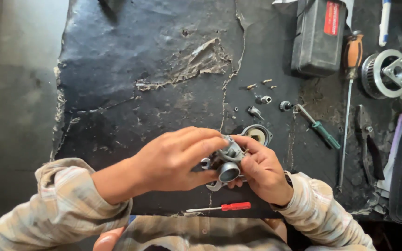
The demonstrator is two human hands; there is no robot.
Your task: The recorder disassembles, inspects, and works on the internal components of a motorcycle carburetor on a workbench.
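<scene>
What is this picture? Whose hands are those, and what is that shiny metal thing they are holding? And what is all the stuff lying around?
The picture comes from a camera worn on a person's head, so you look down at their own two hands. The left hand and the right hand together hold a small silvery metal machine part with a round opening. They work over a worn, cracked black table top. Near the body lies a small red-handled screwdriver. Behind the hands sits a round metal cap, and little screws and bits are scattered about. To the right lie a green-handled screwdriver, a long orange-handled screwdriver, a dark plastic case, black pliers and a silver toothed wheel.
</scene>
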